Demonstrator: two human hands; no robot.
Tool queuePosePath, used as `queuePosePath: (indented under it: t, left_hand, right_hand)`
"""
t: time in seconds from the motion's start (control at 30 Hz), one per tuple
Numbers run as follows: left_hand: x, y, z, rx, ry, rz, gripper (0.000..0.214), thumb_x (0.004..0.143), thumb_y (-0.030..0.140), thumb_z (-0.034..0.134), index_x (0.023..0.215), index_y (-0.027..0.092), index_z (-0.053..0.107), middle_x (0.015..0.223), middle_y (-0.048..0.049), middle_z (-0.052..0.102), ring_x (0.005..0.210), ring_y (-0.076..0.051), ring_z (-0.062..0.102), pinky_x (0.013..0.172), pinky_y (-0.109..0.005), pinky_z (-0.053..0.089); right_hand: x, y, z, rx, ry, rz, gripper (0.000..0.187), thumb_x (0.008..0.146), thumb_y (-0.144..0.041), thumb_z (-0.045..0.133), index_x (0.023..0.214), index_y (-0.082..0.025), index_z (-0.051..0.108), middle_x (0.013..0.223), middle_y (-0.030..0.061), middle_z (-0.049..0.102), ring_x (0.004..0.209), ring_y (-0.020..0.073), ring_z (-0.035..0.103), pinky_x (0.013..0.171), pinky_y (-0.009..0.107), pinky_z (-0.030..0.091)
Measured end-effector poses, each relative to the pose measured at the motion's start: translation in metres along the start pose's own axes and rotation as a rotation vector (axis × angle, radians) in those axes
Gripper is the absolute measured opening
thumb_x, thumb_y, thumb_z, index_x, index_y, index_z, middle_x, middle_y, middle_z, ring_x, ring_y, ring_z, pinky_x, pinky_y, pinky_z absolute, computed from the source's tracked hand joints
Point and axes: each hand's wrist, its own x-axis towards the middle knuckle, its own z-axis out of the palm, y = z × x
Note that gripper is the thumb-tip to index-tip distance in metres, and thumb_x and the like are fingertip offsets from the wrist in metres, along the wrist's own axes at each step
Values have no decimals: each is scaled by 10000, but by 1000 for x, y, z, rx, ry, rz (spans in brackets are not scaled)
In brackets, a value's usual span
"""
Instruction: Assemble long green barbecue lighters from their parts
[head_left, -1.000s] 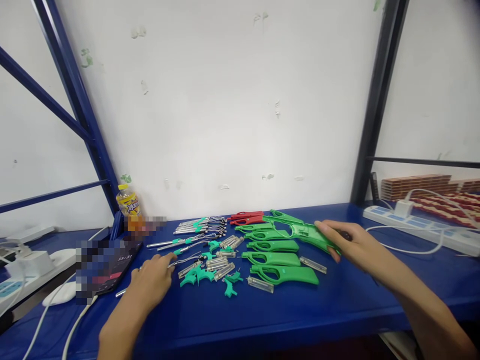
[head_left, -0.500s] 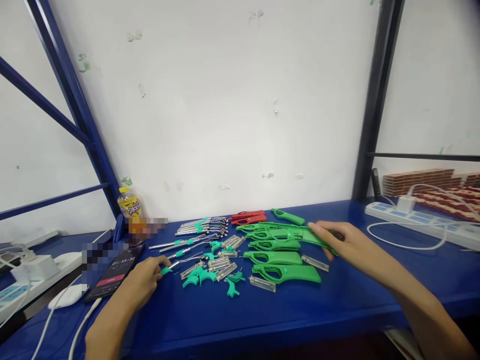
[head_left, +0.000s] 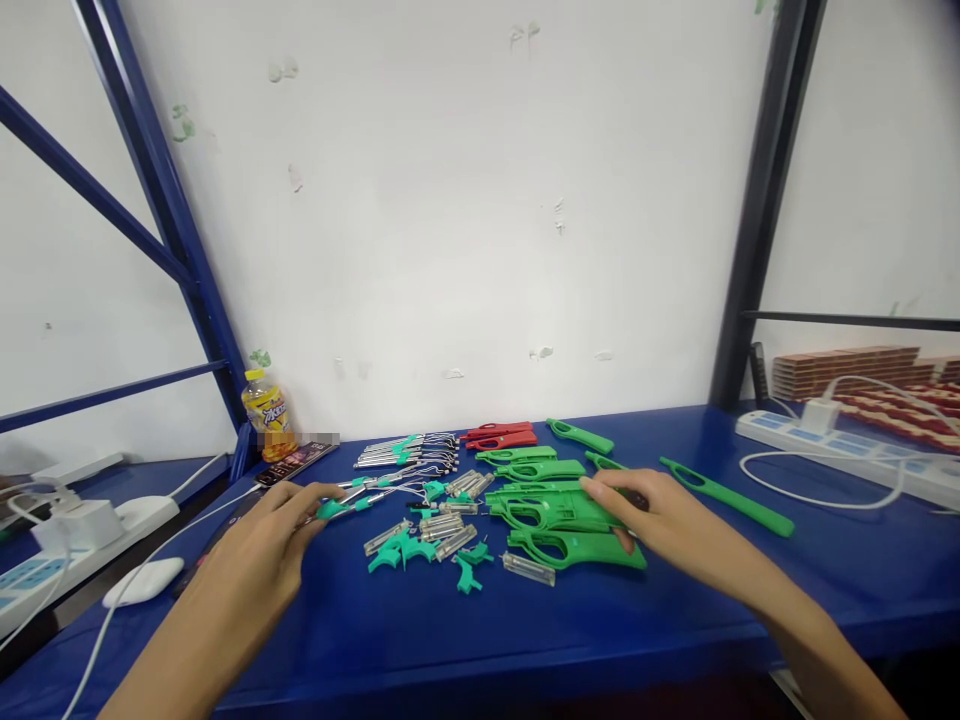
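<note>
The right hand (head_left: 660, 510) was closed, thumb on top, on a green plastic handle shell (head_left: 551, 505) with its hollow side up; a dark, narrow object (head_left: 637, 499) sat under its palm, its kind unclear. The left hand (head_left: 274, 525) was half curled, its fingertips at a thin silver metal rod with a teal plastic clip (head_left: 330, 510); whether it gripped the rod I could not tell. Half a second earlier the right hand was farther back, and now a long green plastic shell half (head_left: 742, 505) lay by itself beyond the right wrist, where the table had been bare. By my judgement, that piece had been set apart and the hand had come to the next one. Between the hands lay clear plastic tubes (head_left: 442, 523) and loose curved teal plastic pieces (head_left: 418, 549). Behind them were silver metal rods with wires (head_left: 386, 458) and red plastic handle shells (head_left: 499, 439). Farther out on the blue table (head_left: 420, 640) stood a yellow-capped plastic bottle (head_left: 266, 412), at the left against the wall
</note>
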Motion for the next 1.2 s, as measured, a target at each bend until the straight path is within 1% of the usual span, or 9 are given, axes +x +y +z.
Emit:
queuePosePath:
  t: [0.1, 0.23, 0.4, 0.5, 0.7, 0.8, 0.97, 1.07, 1.2]
  left_hand:
    - [-1, 19, -5, -123, 20, 68, 371, 950, 479, 491, 1126, 275, 746, 1133, -84, 770, 1024, -317, 740, 890, -412, 581]
    - [-7, 43, -4, -249, 1, 98, 359, 997, 532, 536, 1198, 314, 739, 1200, -42, 784, 1094, -296, 732, 975, -402, 582]
    - [-16, 70, 7, -326, -116, 185, 289, 1053, 490, 531, 1280, 417, 694, 1320, 44, 739, 1235, -233, 683, 1076, -360, 549]
    - [-17, 79, 16, -336, -144, 220, 291, 1077, 463, 500, 1306, 445, 679, 1354, 62, 722, 1284, -215, 658, 1120, -369, 526]
    - [-18, 84, 21, -325, -153, 222, 286, 1081, 453, 501, 1301, 449, 684, 1363, 67, 717, 1298, -213, 652, 1135, -374, 520]
    - [-20, 84, 20, -319, -174, 218, 311, 1086, 462, 480, 1340, 465, 659, 1401, 76, 697, 1326, -211, 634, 1143, -378, 513]
    - [-19, 87, 19, -337, -218, 226, 339, 1095, 453, 447, 1369, 452, 648, 1408, 59, 693, 1316, -215, 637, 1154, -385, 501]
    - [-18, 85, 19, -346, -240, 211, 347, 1100, 463, 429, 1361, 455, 657, 1395, 48, 698, 1310, -224, 637, 1157, -403, 496]
    - [-18, 78, 18, -340, -235, 202, 345, 1095, 467, 436, 1346, 449, 672, 1371, 40, 712, 1303, -234, 641, 1149, -412, 501]
  right_hand:
    - [1, -1, 6, 5, -33, -3, 588, 1054, -648, 403, 651, -232, 497, 589, 1, 618, 574, 195, 567, 626, 313, 396]
    - [1, -8, 13, 35, -77, -8, 582, 1077, -625, 374, 669, -228, 497, 573, -8, 607, 559, 179, 538, 637, 313, 396]
    - [-1, -18, 16, 112, -123, -38, 582, 1084, -613, 393, 661, -222, 472, 573, -24, 580, 559, 157, 513, 663, 304, 392]
    - [-3, -21, 14, 167, -126, -50, 603, 1076, -636, 408, 649, -218, 481, 575, -30, 561, 557, 148, 485, 645, 294, 381]
    - [-5, -20, 9, 261, -125, -36, 602, 1052, -661, 461, 644, -218, 482, 557, -38, 547, 548, 148, 464, 614, 285, 372]
    - [-5, -20, 8, 258, -118, -49, 630, 1052, -669, 452, 618, -213, 487, 565, -32, 544, 556, 146, 466, 626, 286, 375]
    - [-7, -22, 8, 264, -127, -59, 624, 1052, -673, 449, 633, -213, 490, 574, -31, 541, 559, 144, 467, 630, 284, 377]
    - [-6, -22, 8, 272, -132, -60, 616, 1046, -684, 452, 645, -217, 482, 568, -30, 540, 552, 146, 465, 619, 283, 372]
    - [-7, -21, 8, 269, -142, -51, 616, 1041, -697, 451, 652, -219, 471, 538, -39, 512, 535, 143, 452, 618, 283, 367]
